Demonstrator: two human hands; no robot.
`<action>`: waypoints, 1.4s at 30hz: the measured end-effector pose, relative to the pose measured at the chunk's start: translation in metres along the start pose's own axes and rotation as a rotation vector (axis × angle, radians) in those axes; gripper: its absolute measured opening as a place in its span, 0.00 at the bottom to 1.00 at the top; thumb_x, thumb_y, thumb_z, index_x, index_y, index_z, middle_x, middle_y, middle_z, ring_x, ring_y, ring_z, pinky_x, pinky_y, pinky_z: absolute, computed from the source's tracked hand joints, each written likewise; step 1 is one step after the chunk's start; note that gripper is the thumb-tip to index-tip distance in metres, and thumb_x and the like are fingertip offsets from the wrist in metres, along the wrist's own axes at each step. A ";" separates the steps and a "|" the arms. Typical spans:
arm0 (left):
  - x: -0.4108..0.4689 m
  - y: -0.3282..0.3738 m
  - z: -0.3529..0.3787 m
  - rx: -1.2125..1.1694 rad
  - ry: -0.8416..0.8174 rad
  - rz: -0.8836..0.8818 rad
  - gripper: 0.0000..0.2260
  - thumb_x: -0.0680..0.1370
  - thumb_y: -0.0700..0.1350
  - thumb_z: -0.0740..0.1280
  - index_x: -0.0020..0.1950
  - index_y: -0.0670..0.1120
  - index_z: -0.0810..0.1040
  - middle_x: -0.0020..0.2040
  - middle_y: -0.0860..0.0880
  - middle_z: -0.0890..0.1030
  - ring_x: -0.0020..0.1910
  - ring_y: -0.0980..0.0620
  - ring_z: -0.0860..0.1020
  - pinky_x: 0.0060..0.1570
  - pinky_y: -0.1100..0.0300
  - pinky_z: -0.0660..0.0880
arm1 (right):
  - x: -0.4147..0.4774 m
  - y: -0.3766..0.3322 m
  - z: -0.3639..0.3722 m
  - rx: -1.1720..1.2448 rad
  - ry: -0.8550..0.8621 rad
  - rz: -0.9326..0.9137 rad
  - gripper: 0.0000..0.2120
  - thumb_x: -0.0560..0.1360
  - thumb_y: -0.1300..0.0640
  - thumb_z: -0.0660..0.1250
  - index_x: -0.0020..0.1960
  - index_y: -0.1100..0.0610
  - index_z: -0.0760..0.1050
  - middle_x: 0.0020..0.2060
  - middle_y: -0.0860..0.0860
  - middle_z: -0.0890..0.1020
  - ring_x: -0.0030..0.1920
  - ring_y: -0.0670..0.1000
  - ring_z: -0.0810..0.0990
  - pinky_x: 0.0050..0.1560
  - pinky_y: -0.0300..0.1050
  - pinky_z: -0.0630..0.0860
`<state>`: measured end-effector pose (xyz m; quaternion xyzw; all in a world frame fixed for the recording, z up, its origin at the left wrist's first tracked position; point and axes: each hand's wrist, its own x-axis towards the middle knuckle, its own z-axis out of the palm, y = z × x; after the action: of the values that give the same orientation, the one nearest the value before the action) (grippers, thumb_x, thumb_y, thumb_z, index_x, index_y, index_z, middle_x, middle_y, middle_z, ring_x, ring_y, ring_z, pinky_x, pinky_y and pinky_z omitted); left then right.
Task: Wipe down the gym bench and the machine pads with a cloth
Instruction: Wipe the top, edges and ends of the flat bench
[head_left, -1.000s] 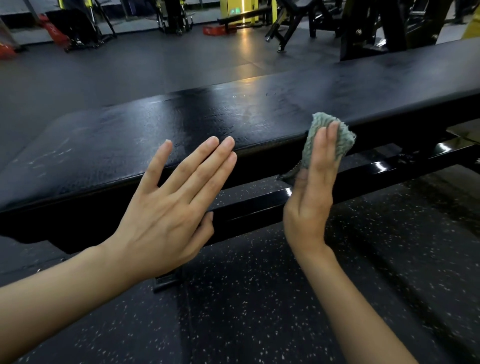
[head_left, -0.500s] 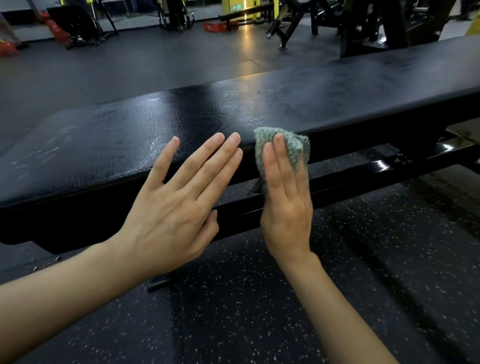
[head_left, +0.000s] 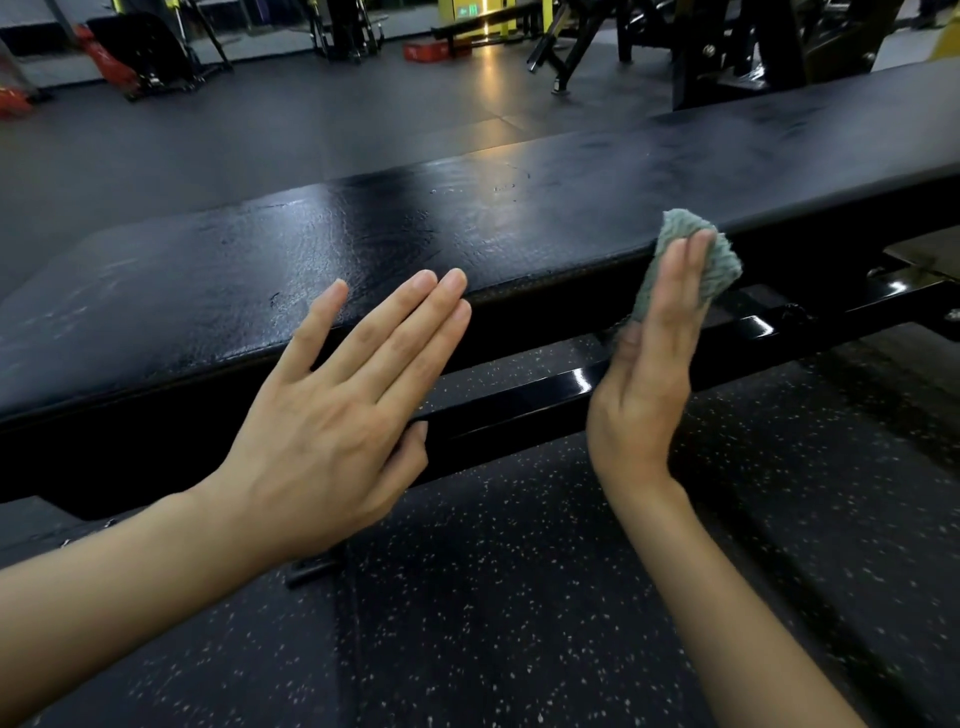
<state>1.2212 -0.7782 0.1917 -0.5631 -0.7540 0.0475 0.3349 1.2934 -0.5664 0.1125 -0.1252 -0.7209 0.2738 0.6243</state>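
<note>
The speckled rubber floor (head_left: 519, 613) lies under my arms and runs on, smoother, past the bench (head_left: 467, 234) to a row of black machines (head_left: 727, 57) at the far side of the room. A small red block (head_left: 431, 50) sits on the floor back there, just beside a yellow frame (head_left: 460, 13). Nothing stands between me and the bench. Below its pad a glossy black steel bar (head_left: 524, 397) runs the same way as the pad, and part of it is hidden behind both of my wrists.

The bench is long and narrow. Its long axis crosses my view from low on the left to high on the right, with its flat top facing up and its near side edge facing me.

The green cloth (head_left: 719, 262) is bunched against that near edge, right of the middle. My right grip (head_left: 649, 364) is released: its straight fingers press the cloth flat onto the edge, and a tail of cloth hangs down behind the palm. My left grip (head_left: 332, 426) is also released and holds nothing, its fingers straight and lightly spread in front of the bench's side. I cannot tell whether it touches the pad.

I count one bench, one cloth, one bar and two grips
</note>
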 end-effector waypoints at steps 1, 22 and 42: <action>0.001 0.001 -0.001 -0.007 -0.003 0.001 0.33 0.77 0.48 0.61 0.80 0.40 0.58 0.81 0.45 0.55 0.80 0.48 0.54 0.78 0.43 0.48 | -0.003 -0.005 0.004 0.022 -0.006 -0.012 0.25 0.80 0.75 0.53 0.76 0.70 0.54 0.76 0.59 0.54 0.78 0.57 0.51 0.79 0.61 0.49; 0.018 0.011 -0.001 -0.019 -0.026 0.013 0.30 0.80 0.53 0.55 0.80 0.40 0.58 0.81 0.44 0.56 0.80 0.47 0.55 0.78 0.44 0.47 | 0.006 0.037 -0.020 -0.111 -0.073 -0.147 0.21 0.84 0.67 0.49 0.76 0.67 0.57 0.76 0.60 0.60 0.79 0.49 0.51 0.78 0.58 0.52; 0.021 0.001 -0.002 -0.104 -0.008 0.108 0.31 0.80 0.54 0.56 0.80 0.39 0.58 0.81 0.43 0.56 0.80 0.47 0.55 0.78 0.48 0.50 | -0.025 -0.018 0.014 -0.126 -0.119 -0.141 0.27 0.79 0.76 0.55 0.76 0.66 0.56 0.77 0.54 0.57 0.79 0.52 0.54 0.78 0.55 0.52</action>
<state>1.2199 -0.7602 0.2022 -0.6195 -0.7252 0.0285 0.2992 1.2869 -0.5972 0.1003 -0.0966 -0.7794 0.1905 0.5890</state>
